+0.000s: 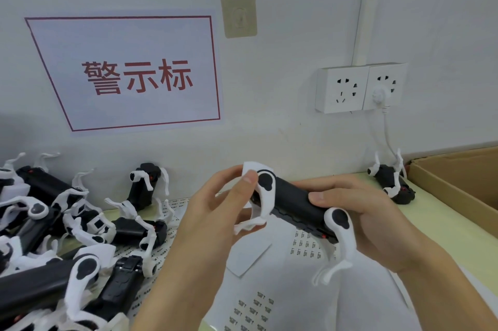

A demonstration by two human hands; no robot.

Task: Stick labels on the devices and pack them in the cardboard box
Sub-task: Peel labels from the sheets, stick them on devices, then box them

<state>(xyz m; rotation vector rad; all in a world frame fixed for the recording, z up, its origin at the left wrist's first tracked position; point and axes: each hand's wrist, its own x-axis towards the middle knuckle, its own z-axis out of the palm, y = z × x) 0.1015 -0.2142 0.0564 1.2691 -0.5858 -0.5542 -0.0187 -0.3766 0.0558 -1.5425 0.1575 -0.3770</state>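
Both hands hold one black-and-white device (pixel 293 202) above the label sheets (pixel 304 245): the left hand (pixel 215 206) pinches its white end, the right hand (pixel 358 209) wraps fingers round its body. More devices (pixel 54 222) lie piled at left; the cardboard box (pixel 452 185) stands far right.

I see both hands holding device (pixel 293 202) at center: left hand (pixel 215 212) pinches white leg, right hand (pixel 358 212) grips body. Cardboard box (pixel 458 182) at 3 o'clock; device pile (pixel 67 228) at 9 o'clock.

Bright, even light; soft focus, wide-angle bending at edges.
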